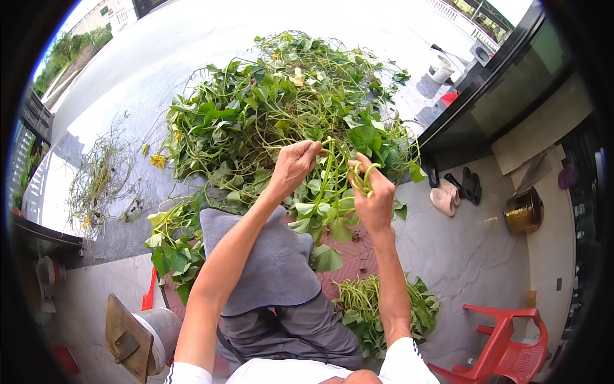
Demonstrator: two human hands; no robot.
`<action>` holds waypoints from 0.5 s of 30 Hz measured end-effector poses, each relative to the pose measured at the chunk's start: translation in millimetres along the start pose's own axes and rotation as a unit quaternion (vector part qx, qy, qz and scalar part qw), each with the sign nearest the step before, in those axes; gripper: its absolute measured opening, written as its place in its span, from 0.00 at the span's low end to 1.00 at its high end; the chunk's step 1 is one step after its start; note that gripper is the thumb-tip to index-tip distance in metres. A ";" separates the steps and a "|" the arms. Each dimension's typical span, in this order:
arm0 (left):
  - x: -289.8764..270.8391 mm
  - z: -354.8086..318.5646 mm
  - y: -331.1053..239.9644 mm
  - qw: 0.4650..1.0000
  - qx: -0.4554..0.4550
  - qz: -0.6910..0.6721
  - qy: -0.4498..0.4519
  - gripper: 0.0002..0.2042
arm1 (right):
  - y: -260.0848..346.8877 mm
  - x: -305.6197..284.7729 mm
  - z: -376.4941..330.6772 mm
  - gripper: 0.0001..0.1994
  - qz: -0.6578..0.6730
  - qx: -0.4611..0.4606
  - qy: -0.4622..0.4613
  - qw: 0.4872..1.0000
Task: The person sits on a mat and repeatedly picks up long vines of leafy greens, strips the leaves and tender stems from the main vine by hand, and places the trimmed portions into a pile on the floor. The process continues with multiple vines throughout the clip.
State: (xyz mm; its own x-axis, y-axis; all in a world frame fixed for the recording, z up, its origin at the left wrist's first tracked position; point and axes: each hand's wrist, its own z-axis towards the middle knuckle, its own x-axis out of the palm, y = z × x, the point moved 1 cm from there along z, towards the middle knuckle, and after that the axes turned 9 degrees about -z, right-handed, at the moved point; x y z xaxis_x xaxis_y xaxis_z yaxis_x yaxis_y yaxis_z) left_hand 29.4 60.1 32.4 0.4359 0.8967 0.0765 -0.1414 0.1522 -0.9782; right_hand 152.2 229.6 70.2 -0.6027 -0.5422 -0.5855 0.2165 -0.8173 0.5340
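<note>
My left hand (297,168) is closed in a pinch on a leafy green vine (330,176), whose stems hang down between my hands with leaves at the lower end. In my right hand (373,193) several cut or picked green stems (362,178) are bunched, curling out over the fingers. Just beyond both hands lies a large heap of leafy vines (256,109). By my right forearm, low down, sits a pile of gathered stems and leaves (364,301). A grey cloth (262,262) covers my lap.
Stripped vines (99,182) lie on the left floor. A white bucket with a wooden lid (157,326) stands at lower left. To the right are pink slippers (442,198), dark sandals (471,185), a gold-coloured pot (524,211) and a red plastic chair (505,345). A dark glass door (505,89) stands at upper right.
</note>
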 end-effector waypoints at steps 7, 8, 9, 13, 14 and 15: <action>3.0 -0.2 10.3 0.999 0.013 0.042 -0.007 0.11 | -18.3 83.1 -0.8 0.07 -0.069 0.004 -0.018 0.997; 1.0 0.8 12.1 0.998 0.005 0.059 0.009 0.11 | -19.2 87.7 -2.3 0.05 -0.066 0.003 -0.018 0.998; -1.9 3.1 13.5 0.997 -0.003 0.076 0.026 0.12 | -20.6 91.5 -3.2 0.05 -0.063 0.001 -0.018 0.998; -6.8 3.3 27.9 0.993 -0.048 0.096 -0.046 0.14 | -18.9 106.3 -9.7 0.07 -0.121 -0.031 0.024 0.992; -9.9 4.9 34.1 0.995 -0.051 0.050 -0.072 0.14 | -8.5 109.3 -11.5 0.08 -0.147 -0.040 0.022 0.988; -13.6 7.3 41.1 0.994 -0.053 0.004 -0.097 0.15 | -0.3 117.5 -13.4 0.05 -0.163 -0.037 0.029 0.986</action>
State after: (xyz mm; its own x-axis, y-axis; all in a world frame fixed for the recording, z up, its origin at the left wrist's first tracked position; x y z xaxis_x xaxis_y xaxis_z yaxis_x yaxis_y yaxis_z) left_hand 11.1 57.1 -7.4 0.2540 0.9626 0.0943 -0.0444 0.1090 -0.9931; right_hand 91.5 163.5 -7.0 -0.6051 -0.2571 -0.7535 0.0762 -0.9608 0.2666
